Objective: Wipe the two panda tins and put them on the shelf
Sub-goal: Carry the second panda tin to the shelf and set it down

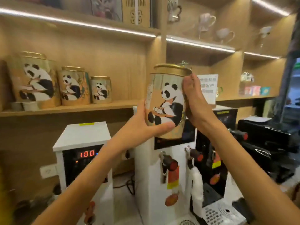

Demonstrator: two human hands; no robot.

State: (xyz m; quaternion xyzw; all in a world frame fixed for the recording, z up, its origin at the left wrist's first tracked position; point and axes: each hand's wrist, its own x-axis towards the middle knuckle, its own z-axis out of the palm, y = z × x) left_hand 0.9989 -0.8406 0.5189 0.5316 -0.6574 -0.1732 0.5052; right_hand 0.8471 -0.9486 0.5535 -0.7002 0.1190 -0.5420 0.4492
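- While raised in front of the shelf (68, 109), held upright with a slight tilt: panda tin (165, 103), gold lid (172, 69) seated on top, well above the white dispensers (81, 137) on the counter.
- Left hand (142, 125): cupped round the lower left wall and base edge, thumb laid across the lower front under the panda print; fingers wrapped wide round the body, bearing the load.
- Right hand (194, 101): pressed flat against the right wall, fingers pointing up toward the lid rim, steadying the tin; no cloth visible, though the far side of the palm is hidden.
- Handling, judged: thin printed metal, rigid but prone to denting under a hard squeeze; likely light if empty, contents unknown.
- Surface, judged: glossy and smooth, so liable to slip in a one-sided pinch; opposing palms on the cylinder wall preferred.
- Lid, judged: possibly a loose press fit; no lifting by the lid alone, support under the base instead.
- Placement, judged: free shelf board right of the three panda tins already standing (73, 86); set down base first, kept upright, released only once flat.
- Risk, judged: knocking the smallest shelf tin (101, 89) when sliding in; approach from the front, not from the side.
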